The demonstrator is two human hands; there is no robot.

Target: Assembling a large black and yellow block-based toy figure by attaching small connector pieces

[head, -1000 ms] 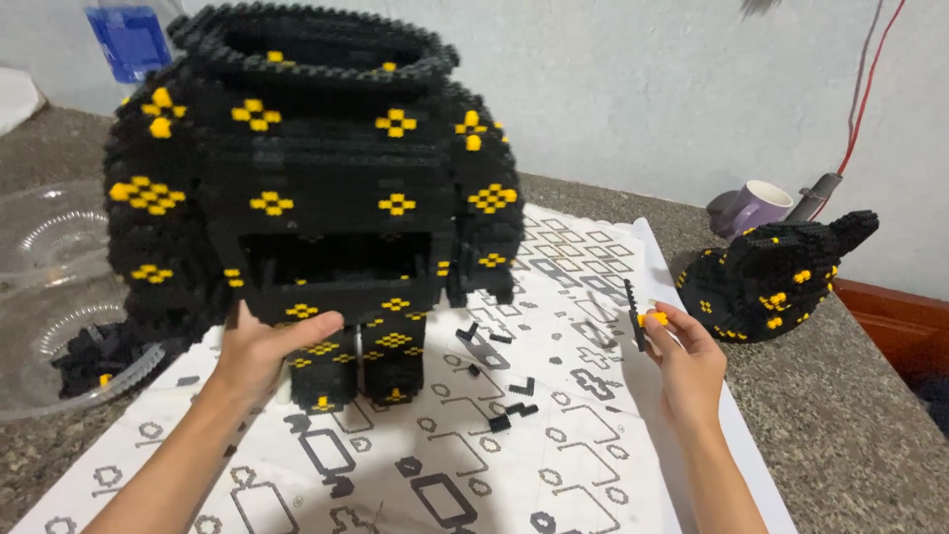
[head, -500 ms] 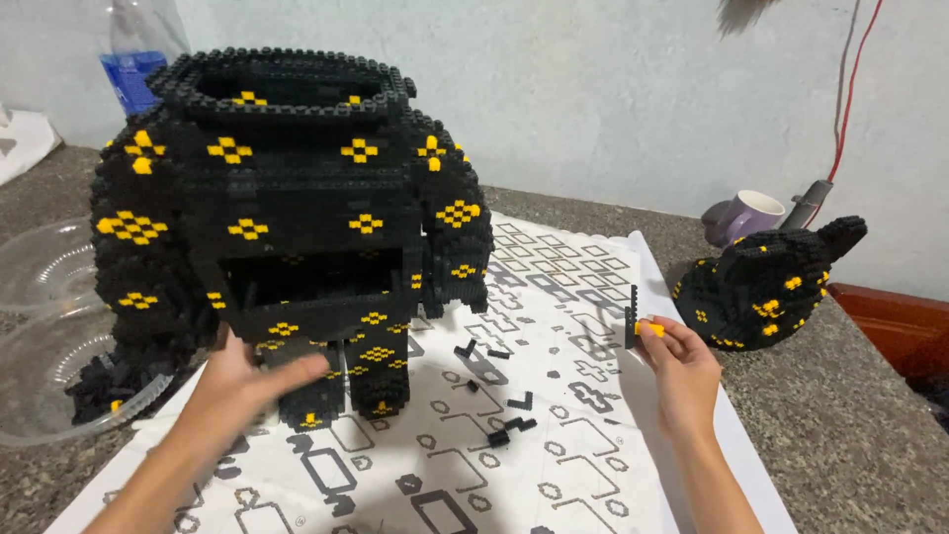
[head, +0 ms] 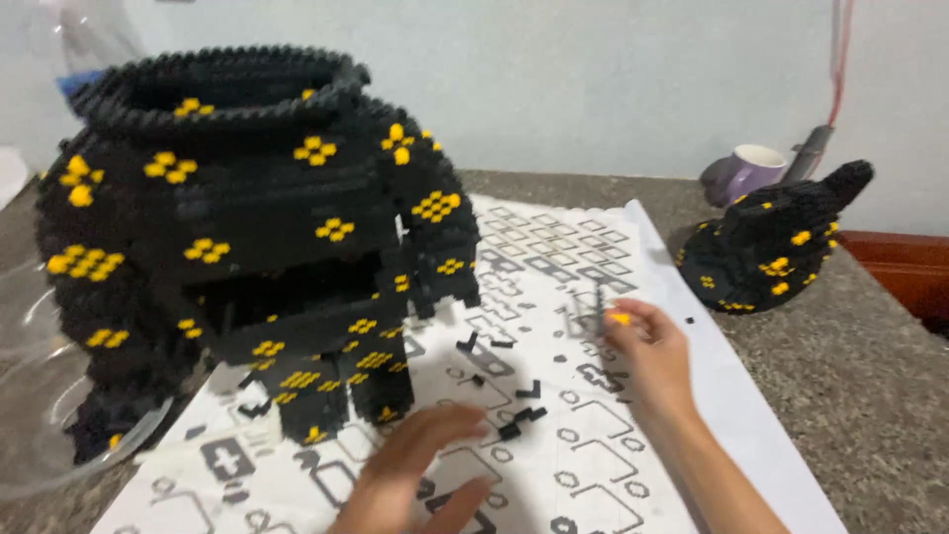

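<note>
Half a second ago the left hand rested against the foot of the big black-and-yellow brick model; it has since drawn back to the near edge, clear of the model, blurred, fingers spread open above the printed instruction sheet and holding nothing. The right hand has stayed right of centre on the sheet, fingers closed on a small yellow piece and a thin black piece. Loose black bricks lie between the hands. A smaller black brick part sits on the table, far right.
</note>
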